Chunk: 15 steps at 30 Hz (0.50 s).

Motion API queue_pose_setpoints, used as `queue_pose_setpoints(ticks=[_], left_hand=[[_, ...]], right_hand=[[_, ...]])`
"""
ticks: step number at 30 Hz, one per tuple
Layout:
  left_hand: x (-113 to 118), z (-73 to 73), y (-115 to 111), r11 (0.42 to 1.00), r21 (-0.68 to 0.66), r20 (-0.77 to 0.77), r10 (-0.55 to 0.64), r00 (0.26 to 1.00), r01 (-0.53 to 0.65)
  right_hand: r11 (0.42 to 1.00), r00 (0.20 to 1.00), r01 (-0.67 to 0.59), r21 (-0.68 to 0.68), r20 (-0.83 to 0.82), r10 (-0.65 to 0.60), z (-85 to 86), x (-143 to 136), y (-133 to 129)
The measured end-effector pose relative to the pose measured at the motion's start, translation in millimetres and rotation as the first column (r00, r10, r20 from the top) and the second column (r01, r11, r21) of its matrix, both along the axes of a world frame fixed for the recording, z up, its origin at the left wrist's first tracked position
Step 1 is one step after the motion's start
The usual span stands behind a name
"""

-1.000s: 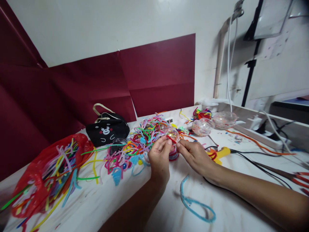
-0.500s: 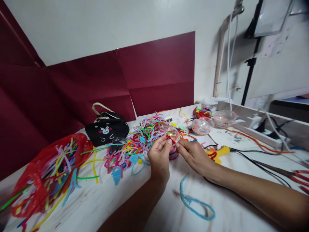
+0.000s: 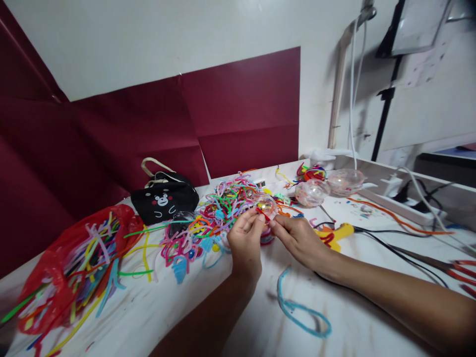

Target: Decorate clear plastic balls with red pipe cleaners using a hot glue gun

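Between my two hands is a short red pipe cleaner (image 3: 263, 214). My left hand (image 3: 245, 238) pinches one end of it with thumb and fingers. The other end is pinched by my right hand (image 3: 295, 238), close beside the left. Just behind the fingertips stands a clear plastic ball (image 3: 267, 203), its lower part hidden by my hands. A looped light-blue pipe cleaner (image 3: 303, 312) lies on the white table in front of my right forearm. Beyond my left hand spreads a tangled heap of coloured pipe cleaners (image 3: 234, 198).
At left, a red plastic bag (image 3: 40, 277) spills pipe cleaners. A black pouch (image 3: 167, 201) lies behind it. On the right are a yellow glue gun (image 3: 342, 233), red-handled scissors (image 3: 461, 272), a power strip (image 3: 412, 210) and clear plastic balls (image 3: 312, 192). Black cables cross near my right forearm.
Almost nothing differs. Both hands keep the same pinch on the red pipe cleaner, with only a very slight shift.
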State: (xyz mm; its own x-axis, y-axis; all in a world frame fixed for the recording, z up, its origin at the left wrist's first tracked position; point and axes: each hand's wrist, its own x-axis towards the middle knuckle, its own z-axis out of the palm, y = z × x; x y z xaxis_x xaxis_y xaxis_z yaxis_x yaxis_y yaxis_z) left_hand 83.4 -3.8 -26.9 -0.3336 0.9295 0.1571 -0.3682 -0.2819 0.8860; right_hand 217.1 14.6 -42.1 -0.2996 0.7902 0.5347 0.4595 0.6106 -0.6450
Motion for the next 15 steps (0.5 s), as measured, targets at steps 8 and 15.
queue_pose_setpoints(ticks=[8, 15], left_hand=[[0.7, 0.3, 0.8, 1.000, -0.014, 0.019, -0.009, 1.000, 0.009], [-0.9, -0.1, 2.1, 1.000, -0.017, 0.008, 0.004, 1.000, -0.004]], right_hand=[[0.999, 0.999, -0.019, -0.033, -0.029, 0.018, 2.0, 0.8, -1.1], [0.999, 0.995, -0.005, -0.035, 0.101, 0.009, 10.1, 6.3, -5.5]])
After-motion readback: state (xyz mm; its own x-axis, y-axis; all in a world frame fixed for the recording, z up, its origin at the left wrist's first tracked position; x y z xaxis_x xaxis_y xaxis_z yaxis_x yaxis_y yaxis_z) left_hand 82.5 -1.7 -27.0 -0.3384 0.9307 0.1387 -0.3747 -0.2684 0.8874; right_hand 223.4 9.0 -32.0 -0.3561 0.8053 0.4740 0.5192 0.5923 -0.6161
